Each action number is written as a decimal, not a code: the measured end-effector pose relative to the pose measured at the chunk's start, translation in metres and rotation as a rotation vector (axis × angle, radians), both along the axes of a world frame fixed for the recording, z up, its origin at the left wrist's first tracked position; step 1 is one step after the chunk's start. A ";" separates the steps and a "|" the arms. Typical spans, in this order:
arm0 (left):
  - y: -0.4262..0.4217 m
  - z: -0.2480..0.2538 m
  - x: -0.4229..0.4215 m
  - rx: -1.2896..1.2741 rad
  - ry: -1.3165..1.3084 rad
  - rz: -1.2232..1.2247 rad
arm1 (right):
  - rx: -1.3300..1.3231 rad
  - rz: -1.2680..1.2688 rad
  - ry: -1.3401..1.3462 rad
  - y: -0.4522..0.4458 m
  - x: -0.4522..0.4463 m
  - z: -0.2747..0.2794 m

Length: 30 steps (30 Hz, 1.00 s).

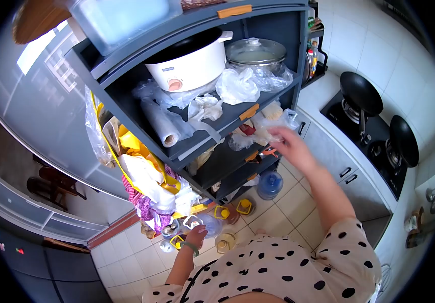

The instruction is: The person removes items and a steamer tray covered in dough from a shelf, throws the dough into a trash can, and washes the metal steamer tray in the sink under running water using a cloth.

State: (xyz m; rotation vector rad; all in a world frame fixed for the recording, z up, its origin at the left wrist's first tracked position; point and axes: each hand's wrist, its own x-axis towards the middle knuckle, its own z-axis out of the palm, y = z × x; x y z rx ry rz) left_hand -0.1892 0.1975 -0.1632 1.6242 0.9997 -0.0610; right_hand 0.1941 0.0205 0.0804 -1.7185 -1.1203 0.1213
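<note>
My right hand [289, 147] reaches to the edge of a lower shelf of the dark grey rack. Its slightly blurred fingertips are at a clear plastic bag [263, 135]; whether they grip it, I cannot tell. Something red [247, 129] shows beside the bag. An orange-handled item [268, 151] lies just below the hand. My left hand [196, 236], a green bangle on its wrist, hangs low near yellow-capped bottles [221, 212] on the floor. Its fingers look bent, but their grip is unclear. Crumpled white plastic [237, 86] lies on the shelf above.
A white electric pot [187, 63] and a glass-lidded pan [256, 52] stand on the upper shelf beside a plastic roll [161, 123]. Stuffed bags [141, 171] hang left of the rack. A blue water jug [270, 185] stands below; a stove [366, 131] is at right.
</note>
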 end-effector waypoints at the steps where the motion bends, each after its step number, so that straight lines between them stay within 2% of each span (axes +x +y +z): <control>1: -0.001 -0.004 -0.003 -0.050 -0.029 0.032 | 0.059 0.018 -0.147 0.024 0.002 0.028; 5: -0.018 -0.029 -0.045 -0.202 -0.096 0.136 | 0.172 0.097 -0.332 0.127 0.028 0.101; 7: -0.031 -0.015 -0.060 -0.221 -0.075 0.185 | 0.181 0.014 -0.469 0.168 0.037 0.123; 10: -0.050 0.005 -0.080 -0.268 -0.155 0.382 | 0.079 -0.101 -0.743 0.211 0.065 0.135; 13: -0.066 0.014 -0.096 -0.304 -0.223 0.603 | -0.284 -0.075 -0.650 0.217 0.072 0.150; 17: -0.090 0.037 -0.096 -0.309 -0.296 0.810 | -0.374 -0.051 -0.581 0.219 0.078 0.160; 19: -0.097 0.035 -0.095 -0.327 -0.344 0.855 | -0.293 -0.046 -0.621 0.231 0.088 0.153; 23: -0.109 0.086 -0.032 -0.240 -0.374 0.943 | -0.163 0.030 -0.605 0.227 0.102 0.156; 26: -0.103 0.110 0.024 -0.199 -0.474 0.876 | -0.051 0.133 -0.616 0.223 0.118 0.159; 30: -0.085 0.128 0.093 -0.142 -0.602 0.712 | 0.031 0.106 -0.616 0.189 0.121 0.165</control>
